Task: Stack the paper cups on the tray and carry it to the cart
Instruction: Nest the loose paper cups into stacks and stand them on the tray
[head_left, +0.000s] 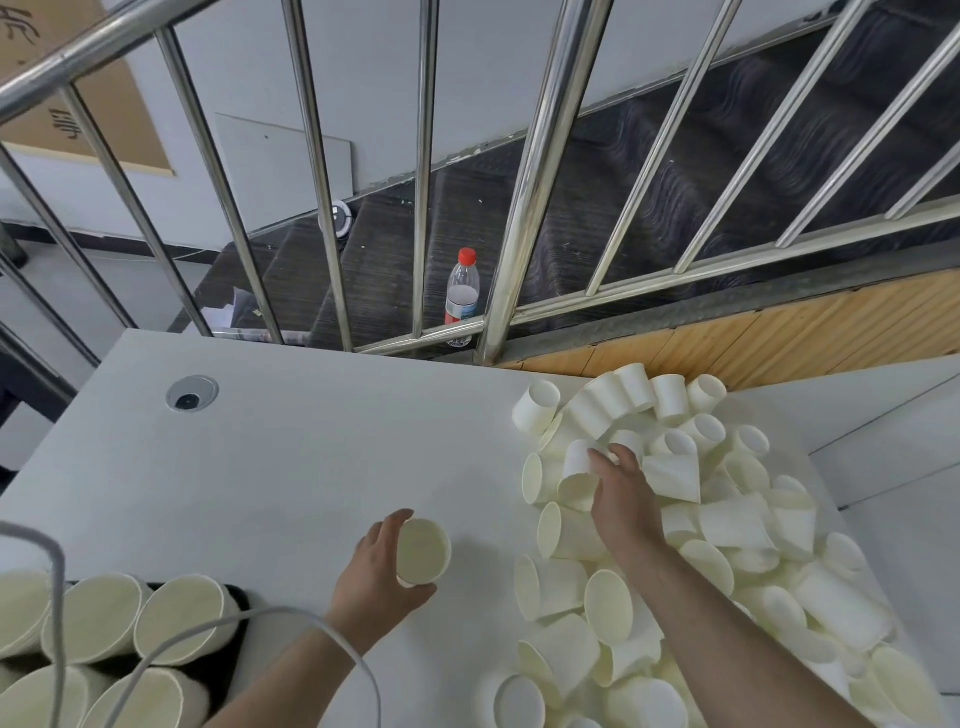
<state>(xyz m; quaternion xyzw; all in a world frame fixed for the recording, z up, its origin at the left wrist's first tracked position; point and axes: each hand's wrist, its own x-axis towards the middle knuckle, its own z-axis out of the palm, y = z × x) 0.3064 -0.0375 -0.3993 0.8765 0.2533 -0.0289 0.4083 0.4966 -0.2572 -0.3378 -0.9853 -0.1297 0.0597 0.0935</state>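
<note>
2 hands grip cups: left hand (376, 564) holds upright cup (422, 552); right hand (618, 488) clasps tilted cup (579, 475).

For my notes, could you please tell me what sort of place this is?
Probably an office or workshop landing beside a staircase: a white desk with a round cable grommet, a steel railing, and dark stairs beyond.

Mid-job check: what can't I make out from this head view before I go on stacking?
- Tray: only a dark sliver shows; the stacked cups cover it and the bottom edge cuts it off.
- Cart: not in the head view.
- Left hand: its cup faces the camera, so single or stack can't be told.
- Right hand: its fingers hold a cup; the palm hides what lies beneath.
- Loose pile: runs past the right and bottom edges.
</note>
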